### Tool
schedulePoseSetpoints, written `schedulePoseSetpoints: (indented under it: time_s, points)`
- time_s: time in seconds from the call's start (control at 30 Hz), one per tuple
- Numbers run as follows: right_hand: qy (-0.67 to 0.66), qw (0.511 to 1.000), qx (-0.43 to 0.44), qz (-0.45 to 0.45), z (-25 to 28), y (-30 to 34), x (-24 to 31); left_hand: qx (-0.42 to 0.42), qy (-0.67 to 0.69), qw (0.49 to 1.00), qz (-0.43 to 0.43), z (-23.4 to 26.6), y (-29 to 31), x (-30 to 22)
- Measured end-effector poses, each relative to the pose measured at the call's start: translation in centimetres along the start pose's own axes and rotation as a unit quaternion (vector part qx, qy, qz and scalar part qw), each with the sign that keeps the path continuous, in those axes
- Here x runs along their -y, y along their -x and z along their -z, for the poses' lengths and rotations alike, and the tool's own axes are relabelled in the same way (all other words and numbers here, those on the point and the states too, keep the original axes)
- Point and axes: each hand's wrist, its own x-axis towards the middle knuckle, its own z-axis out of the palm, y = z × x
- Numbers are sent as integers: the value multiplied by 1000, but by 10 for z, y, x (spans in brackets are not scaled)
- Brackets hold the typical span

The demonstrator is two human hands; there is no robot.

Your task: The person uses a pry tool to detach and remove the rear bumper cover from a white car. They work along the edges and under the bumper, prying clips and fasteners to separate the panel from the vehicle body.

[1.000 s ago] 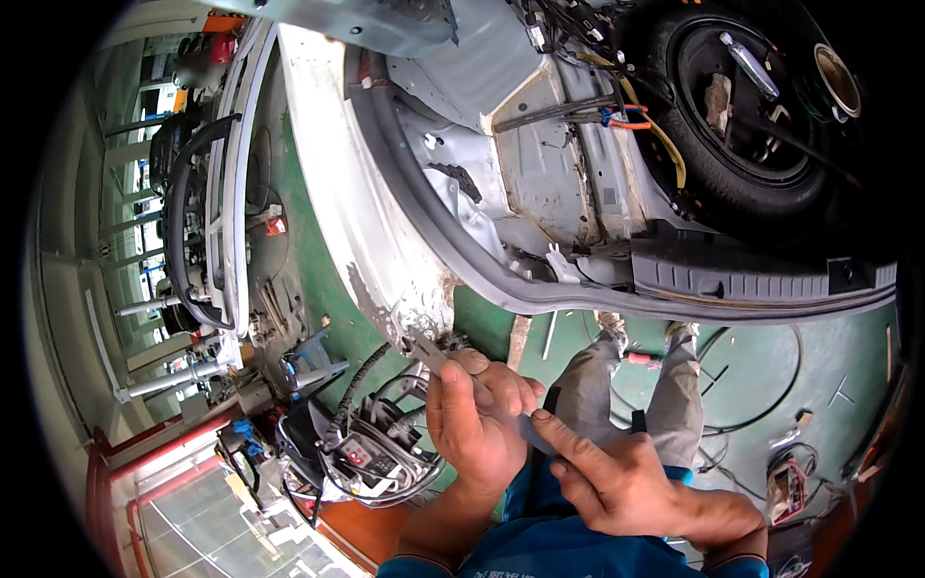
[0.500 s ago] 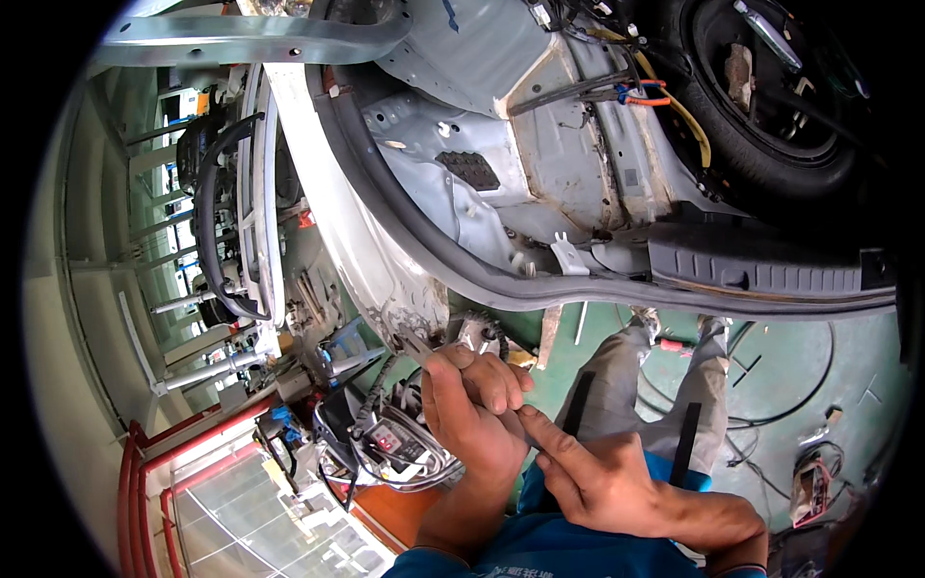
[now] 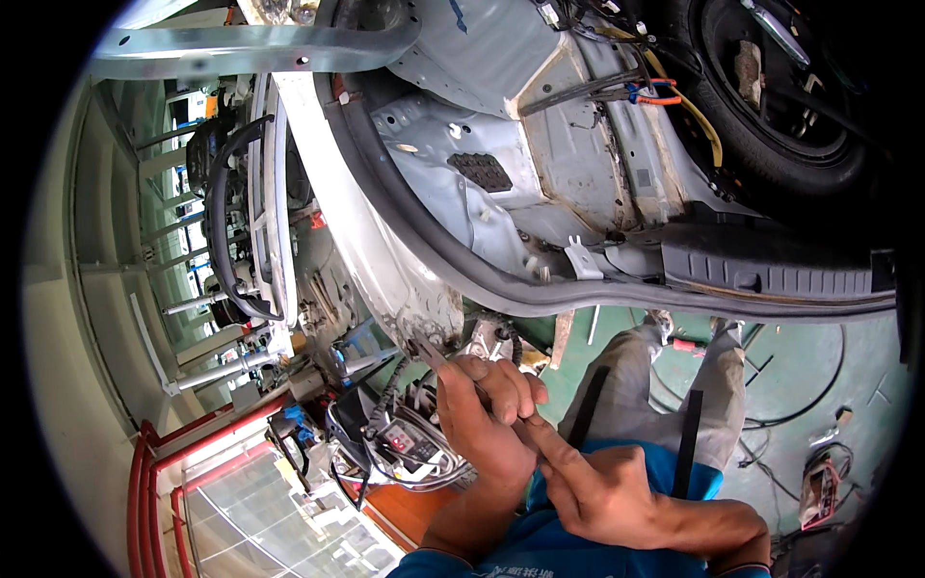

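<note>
My left hand [image 3: 489,414] is closed around a thin, flat metal tool [image 3: 429,354], its exact kind unclear. The tool's tip reaches the scuffed lower corner of the white car body panel [image 3: 416,275], where the paint looks worn down to dark metal. Close against the left hand, my right hand [image 3: 602,482] has its index finger stretched toward the tool's rear end and the other fingers curled. The fingers hide most of the tool. Above both hands runs the black rubber seal [image 3: 424,226] of the car's rear opening.
Inside the opening lie a spare wheel [image 3: 771,116], orange-handled pliers [image 3: 660,93] and loose wiring. A bent metal beam [image 3: 251,48] crosses the upper left. Beside my left arm stands a cart with a machine and cables [image 3: 414,448]. Hoses and cables [image 3: 771,421] lie on the green floor.
The whole view has shifted slightly, so the scene sits a little lower and farther right. Both hands keep about the same grip, with the tool's tip still at the panel corner.
</note>
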Motion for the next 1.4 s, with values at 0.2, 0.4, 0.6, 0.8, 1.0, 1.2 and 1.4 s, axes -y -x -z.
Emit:
schedulePoseSetpoints:
  time_s: [0.2, 0.4, 0.6, 0.8, 1.0, 1.2, 1.4]
  points:
    - [-43, 998, -42, -10, -23, 5, -7, 24, -4, 1000, -10, 7, -4, 0]
    - [5, 1000, -10, -13, 0, 2, 6, -10, 11, 1000, 12, -2, 6, 0]
    - [-20, 999, -27, -27, -10, 3, 9, 21, 9, 999, 49, 4, 7, -1]
    - [-46, 995, -85, 1, -40, -1, -6, 70, 6, 997, 46, 15, -4, -1]
    - [-50, 997, -55, -31, -23, 0, 1, 106, -10, 994, 29, 8, -3, -6]
    - [-51, 998, 14, -38, 5, 2, 2, 82, 12, 994, 64, 16, 8, 1]
    - [-59, 997, -25, -36, -17, 1, 3, 77, 13, 996, 33, 10, 0, -3]
